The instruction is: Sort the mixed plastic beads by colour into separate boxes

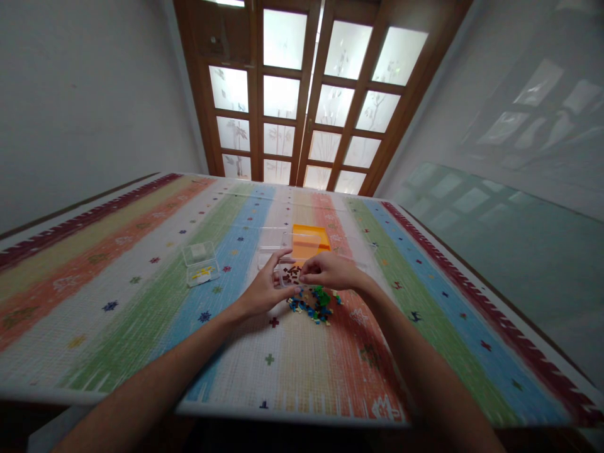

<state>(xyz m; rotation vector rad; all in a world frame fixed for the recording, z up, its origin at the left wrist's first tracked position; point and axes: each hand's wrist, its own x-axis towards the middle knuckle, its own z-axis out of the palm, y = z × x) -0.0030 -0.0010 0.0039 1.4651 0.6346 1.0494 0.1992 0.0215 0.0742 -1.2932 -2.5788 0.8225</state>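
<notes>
Near the middle of the table, my left hand [267, 288] grips the left side of a small clear plastic box [295, 284], its thumb and fingers curved around it. Small dark brown pieces [293, 272] lie inside this box. My right hand [333, 270] is over the box's right side with its fingertips pinched together; whatever is between them is too small or hidden to name. Just below both hands, a loose pile of small blue, green and cream toy bricks [309, 309] rests on the cloth. A larger green piece [323, 296] sits among them.
Behind the hands lies an orange tray [311, 228], with clear plastic around it. To the left, an opened clear box [201, 255] holds yellow pieces [202, 272]. A striped cloth [141, 302] covers the table. Walls flank both sides, and a glazed wooden door [302, 94] stands beyond.
</notes>
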